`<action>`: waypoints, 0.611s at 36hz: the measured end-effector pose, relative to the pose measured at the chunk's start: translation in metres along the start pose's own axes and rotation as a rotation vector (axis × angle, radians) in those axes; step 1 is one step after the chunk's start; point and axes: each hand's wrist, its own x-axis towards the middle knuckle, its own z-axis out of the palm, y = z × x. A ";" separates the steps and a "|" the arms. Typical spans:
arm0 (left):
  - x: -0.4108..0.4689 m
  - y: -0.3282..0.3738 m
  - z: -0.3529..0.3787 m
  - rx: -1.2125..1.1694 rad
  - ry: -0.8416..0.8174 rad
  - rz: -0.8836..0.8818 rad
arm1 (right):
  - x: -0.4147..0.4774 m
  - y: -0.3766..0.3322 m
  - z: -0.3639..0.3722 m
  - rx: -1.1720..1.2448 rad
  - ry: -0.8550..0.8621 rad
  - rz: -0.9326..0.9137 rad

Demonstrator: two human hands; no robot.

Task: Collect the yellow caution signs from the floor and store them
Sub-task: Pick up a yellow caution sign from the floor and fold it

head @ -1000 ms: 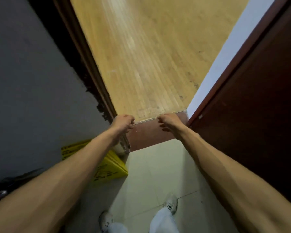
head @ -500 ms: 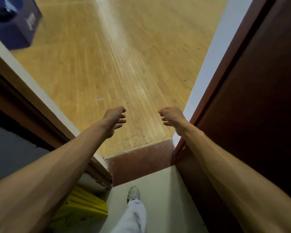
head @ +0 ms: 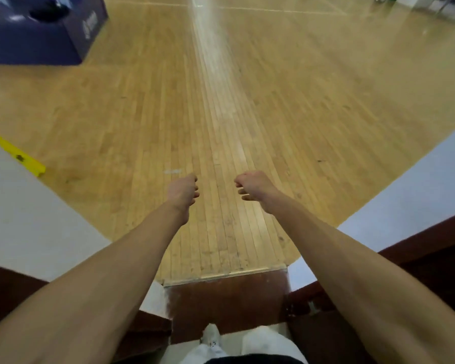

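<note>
A yellow caution sign (head: pixel 16 156) shows as a narrow strip on the wooden floor at the far left, mostly hidden behind the white wall. My left hand (head: pixel 183 193) is stretched forward over the floorboards, fingers loosely curled, holding nothing. My right hand (head: pixel 251 186) is beside it, about a hand's width to the right, fingers curled and apart, also holding nothing. Both hands are far right of the sign.
I stand in a doorway with a dark red threshold (head: pixel 226 300) and brown door frame (head: pixel 418 248) on the right. White walls (head: pixel 24 219) flank the opening. A dark blue box (head: pixel 37 35) stands on the wooden gym floor (head: pixel 273 101) at the far left.
The view has moved forward through the doorway onto the gym floor. The yellow signs stacked by the wall behind have left the view, and another sign has appeared at the left.
</note>
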 end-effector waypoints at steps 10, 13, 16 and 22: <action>0.103 0.039 -0.029 -0.105 0.182 -0.046 | 0.154 -0.053 0.059 -0.022 -0.243 0.019; 0.140 0.053 -0.038 -0.107 0.262 -0.052 | 0.203 -0.074 0.070 -0.033 -0.332 0.004; 0.175 0.076 -0.040 -0.108 0.367 -0.073 | 0.250 -0.097 0.069 -0.030 -0.382 -0.023; 0.239 0.136 -0.030 -0.106 0.476 -0.083 | 0.340 -0.152 0.061 -0.104 -0.476 -0.060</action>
